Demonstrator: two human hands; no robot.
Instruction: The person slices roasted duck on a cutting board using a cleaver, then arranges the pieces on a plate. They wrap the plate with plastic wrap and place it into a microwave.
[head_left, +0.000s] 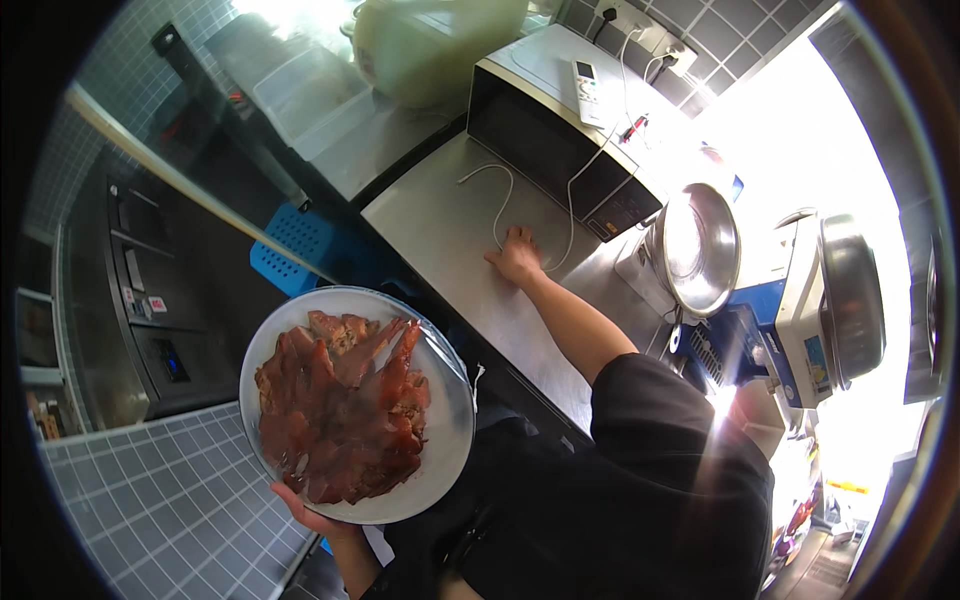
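Observation:
My left hand holds a large round, pale plate from beneath its lower rim. Glossy, reddish-brown roasted meat, likely poultry, is heaped in pieces on it, and clear film shows along the plate's upper right edge. My right hand rests palm down on a stainless steel counter, its thumb apart from the fingers. A thin white cable runs under that hand and loops out on both sides; whether the fingers pinch it is hidden. Just beyond stands a microwave oven.
On the microwave lie a remote control and cables leading to wall sockets. Steel bowls sit on equipment at the right. A blue perforated basket is beyond the plate, with a clear plastic container farther back.

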